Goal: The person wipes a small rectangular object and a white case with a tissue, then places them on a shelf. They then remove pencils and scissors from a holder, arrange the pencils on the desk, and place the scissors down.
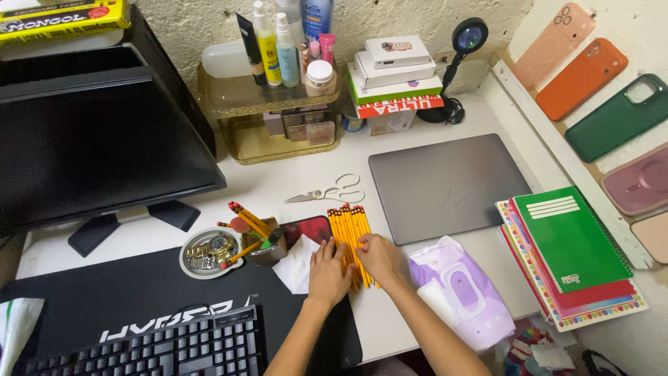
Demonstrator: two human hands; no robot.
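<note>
1. White desk top (417,306) fills your view, backed by a rough plaster wall; its front edge runs just below your wrists.
2. Your left hand (328,273) and right hand (376,256) lie flat, side by side and nearly touching, pressing on the row of yellow wooden pencils (349,230).
3. Those pencils lie packed parallel in the middle of the desk, eraser ends toward 12 o'clock, near ends hidden under your palms.
4. At 9 o'clock, just beside your left hand, a white tissue (298,266) rests on the black desk mat (139,292).
5. At 4 o'clock, a lilac wet-wipes pack (459,289) lies close to your right forearm.
6. At 1 o'clock, a closed grey laptop (449,184) sits near the pencil tips.
7. At 12 o'clock, steel scissors (327,192) lie beyond a strip of bare desk.
</note>
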